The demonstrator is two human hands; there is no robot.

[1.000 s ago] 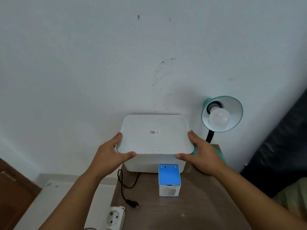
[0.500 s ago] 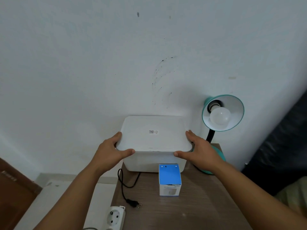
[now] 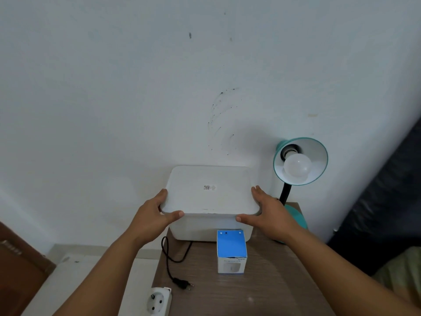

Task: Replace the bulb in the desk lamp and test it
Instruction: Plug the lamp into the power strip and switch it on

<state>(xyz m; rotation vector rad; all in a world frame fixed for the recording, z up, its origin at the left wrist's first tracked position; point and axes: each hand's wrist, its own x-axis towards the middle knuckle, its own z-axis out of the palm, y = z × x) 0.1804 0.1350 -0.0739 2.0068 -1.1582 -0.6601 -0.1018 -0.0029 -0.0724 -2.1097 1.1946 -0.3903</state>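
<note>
White bin [image 3: 211, 229] on brown table [image 3: 262, 293], contents hidden under its lid [image 3: 210, 190], which left hand [image 3: 151, 215] and right hand [image 3: 270, 213] grip at the near corners; blue bulb box [image 3: 232, 250] just before bin, teal lamp [image 3: 300, 160] with bulb [image 3: 297, 166] right of it, unplugged cord [image 3: 169, 263] left-front, against white wall [image 3: 136, 87].

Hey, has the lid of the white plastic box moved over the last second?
No. The white lid sits level on the white plastic box as before, its front edge just as far behind the blue bulb carton.

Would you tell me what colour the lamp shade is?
Teal outside, white inside; the lamp shade shows in the head view.
</note>
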